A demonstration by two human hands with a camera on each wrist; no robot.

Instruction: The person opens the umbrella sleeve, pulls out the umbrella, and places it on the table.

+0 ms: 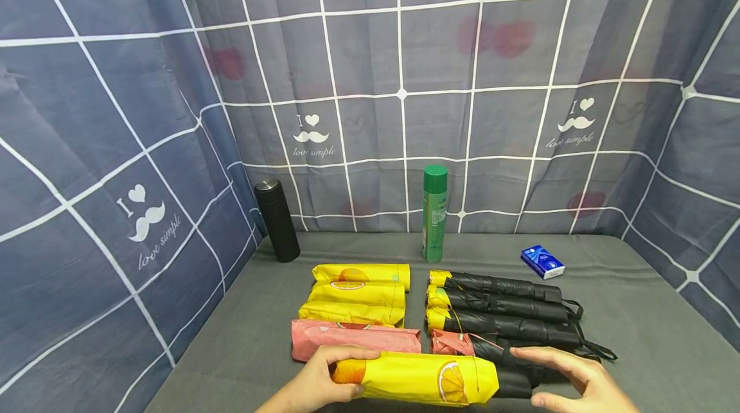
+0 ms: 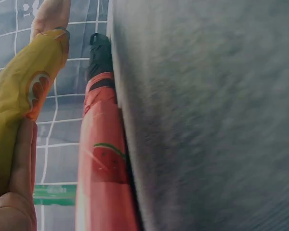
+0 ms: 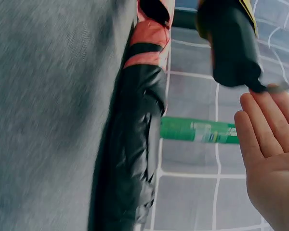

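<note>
My left hand grips the left end of a yellow sleeve printed with orange slices, thumb below and fingers above. From the sleeve's right end sticks a black umbrella handle, with a short strap. My right hand is beside that handle, fingers extended and thumb apart; in the right wrist view its fingertips are close to the strap, and contact cannot be told. Behind lie a pink watermelon-print roll and a black folded umbrella with a pink end, partly hidden by the held sleeve.
Three yellow rolls lie at the left; three black umbrellas with yellow ends lie at the right. Farther back stand a black flask and a green spray can. A blue box sits back right on the grey surface.
</note>
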